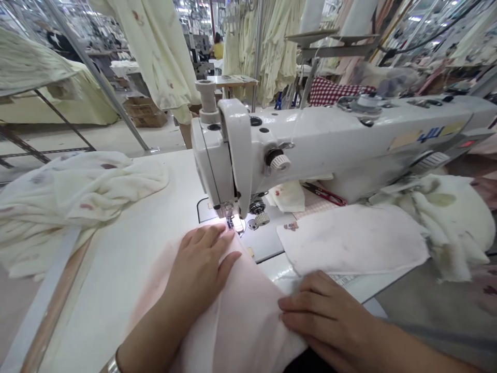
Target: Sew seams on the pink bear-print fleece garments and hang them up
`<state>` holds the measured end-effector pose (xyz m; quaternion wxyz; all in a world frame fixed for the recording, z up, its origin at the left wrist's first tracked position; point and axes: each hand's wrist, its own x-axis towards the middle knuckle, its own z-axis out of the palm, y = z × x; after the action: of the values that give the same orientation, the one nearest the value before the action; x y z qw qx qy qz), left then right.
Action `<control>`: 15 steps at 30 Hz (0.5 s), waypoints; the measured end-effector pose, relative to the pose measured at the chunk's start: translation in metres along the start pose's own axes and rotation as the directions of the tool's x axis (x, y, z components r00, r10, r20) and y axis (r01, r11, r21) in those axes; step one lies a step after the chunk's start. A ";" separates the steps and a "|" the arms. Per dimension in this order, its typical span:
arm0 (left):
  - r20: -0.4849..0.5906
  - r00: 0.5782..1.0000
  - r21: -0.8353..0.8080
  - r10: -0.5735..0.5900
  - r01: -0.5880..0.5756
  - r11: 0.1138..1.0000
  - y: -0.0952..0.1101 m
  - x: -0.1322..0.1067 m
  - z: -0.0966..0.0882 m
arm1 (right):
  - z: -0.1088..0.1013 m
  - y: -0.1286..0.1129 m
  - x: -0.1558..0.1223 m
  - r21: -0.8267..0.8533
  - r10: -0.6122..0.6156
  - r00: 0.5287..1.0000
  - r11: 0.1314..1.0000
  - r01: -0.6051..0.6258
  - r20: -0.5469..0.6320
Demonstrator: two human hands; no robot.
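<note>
Pale pink fabric point(248, 311) runs from my lap up to the presser foot point(230, 223) of a white sewing machine point(322, 137). Spread flat on this fabric, my left hand point(200, 264) has its fingertips close beside the lit needle area. My right hand point(320, 311) holds the fabric's right edge nearer to me, with fingers bent together and the thumb hidden. To the right of the needle, a cut pink fabric piece point(353, 241) with a small printed motif lies on the table. Red-handled thread snips point(324, 192) rest behind it.
Crumpled cream printed fabric point(77, 191) covers the left side of the white table point(116, 259). Another cream bundle point(450, 223) sits at the right under the machine's arm. Hanging garments point(155, 57) and a metal post point(97, 77) stand beyond; a person in yellow point(218, 47) is far back.
</note>
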<state>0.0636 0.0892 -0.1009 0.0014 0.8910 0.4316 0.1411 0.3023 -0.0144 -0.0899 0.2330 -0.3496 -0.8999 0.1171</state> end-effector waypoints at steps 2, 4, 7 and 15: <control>-0.001 1.000 0.006 0.015 -0.015 1.000 -0.002 0.002 0.000 | 0.003 0.000 -0.001 0.002 0.019 1.000 1.000 -0.019 -0.021; 0.002 0.999 0.004 0.033 -0.033 0.999 -0.002 0.002 0.001 | 0.006 -0.001 -0.002 0.005 0.030 0.999 1.000 -0.030 -0.040; 0.004 0.999 0.009 0.042 -0.042 0.999 -0.002 0.001 0.001 | 0.006 -0.001 -0.003 -0.004 0.030 0.998 1.000 -0.030 -0.051; -0.026 0.997 0.021 0.073 -0.072 0.997 -0.004 0.001 0.004 | 0.000 -0.001 0.000 -0.012 0.033 0.999 0.999 -0.033 0.001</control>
<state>0.0620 0.0926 -0.1047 -0.0185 0.9040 0.4003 0.1489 0.3019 -0.0150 -0.0896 0.2285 -0.3659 -0.8947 0.1158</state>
